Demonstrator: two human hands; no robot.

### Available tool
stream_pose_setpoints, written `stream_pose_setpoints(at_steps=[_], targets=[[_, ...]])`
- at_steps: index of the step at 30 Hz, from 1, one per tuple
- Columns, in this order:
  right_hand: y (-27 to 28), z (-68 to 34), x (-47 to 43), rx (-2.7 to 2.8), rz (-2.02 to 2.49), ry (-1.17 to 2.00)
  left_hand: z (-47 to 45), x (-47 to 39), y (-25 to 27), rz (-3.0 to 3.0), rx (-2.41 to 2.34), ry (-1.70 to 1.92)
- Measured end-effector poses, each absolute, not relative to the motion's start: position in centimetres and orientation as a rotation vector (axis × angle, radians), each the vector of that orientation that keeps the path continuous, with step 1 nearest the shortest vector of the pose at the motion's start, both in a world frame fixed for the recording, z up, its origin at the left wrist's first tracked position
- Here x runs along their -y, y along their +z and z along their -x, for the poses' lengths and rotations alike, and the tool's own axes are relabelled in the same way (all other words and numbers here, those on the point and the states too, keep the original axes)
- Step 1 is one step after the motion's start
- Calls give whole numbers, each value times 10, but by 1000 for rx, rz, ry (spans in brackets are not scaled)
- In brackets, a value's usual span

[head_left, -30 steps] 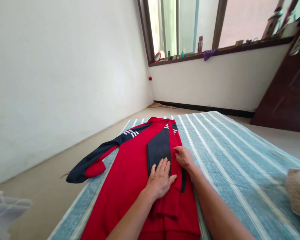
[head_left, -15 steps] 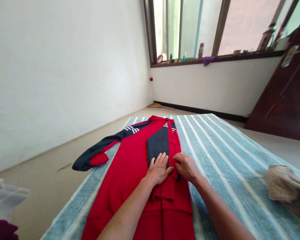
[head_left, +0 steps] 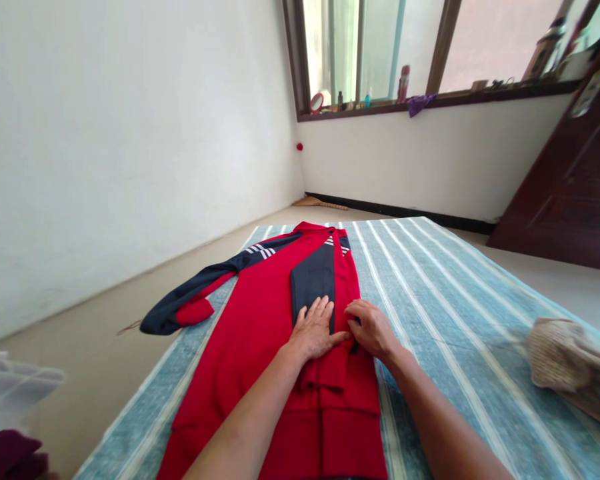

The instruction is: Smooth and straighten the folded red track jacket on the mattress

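A red and navy track jacket (head_left: 245, 347) with white stripes lies spread on a blue striped cloth. Its right-hand sleeve is folded in over the body, the red cuff pointing toward me. My left hand (head_left: 313, 331) rests flat on that sleeve, fingers stretched out. Beside it, my right hand (head_left: 373, 328) has its fingers curled together at the sleeve's outer edge, gripping the fabric there; the fingertips are partly hidden. The other sleeve (head_left: 190, 293) reaches out to the left, past the cloth's edge.
The striped cloth (head_left: 430, 293) covers the surface under the jacket. A beige knitted item (head_left: 555, 353) lies at the right. White and purple things (head_left: 15, 393) show at lower left. Beyond are a broom (head_left: 320, 202), a windowsill with bottles, and a dark red door (head_left: 570, 180).
The view has tilted down slightly, so the background sits higher. Both hands stay in nearly the same place on the folded sleeve.
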State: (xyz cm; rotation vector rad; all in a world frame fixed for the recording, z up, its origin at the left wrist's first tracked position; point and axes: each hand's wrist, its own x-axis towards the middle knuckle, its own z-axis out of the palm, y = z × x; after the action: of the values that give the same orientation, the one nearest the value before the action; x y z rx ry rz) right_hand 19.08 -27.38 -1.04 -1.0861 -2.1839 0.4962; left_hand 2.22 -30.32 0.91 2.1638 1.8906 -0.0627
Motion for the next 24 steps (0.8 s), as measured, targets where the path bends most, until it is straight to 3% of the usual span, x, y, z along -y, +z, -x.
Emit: stream_pose_setpoints(at_steps=[24], targets=[[-27, -193, 266, 2209, 942, 567, -7, 292, 17, -2085, -1707, -76]])
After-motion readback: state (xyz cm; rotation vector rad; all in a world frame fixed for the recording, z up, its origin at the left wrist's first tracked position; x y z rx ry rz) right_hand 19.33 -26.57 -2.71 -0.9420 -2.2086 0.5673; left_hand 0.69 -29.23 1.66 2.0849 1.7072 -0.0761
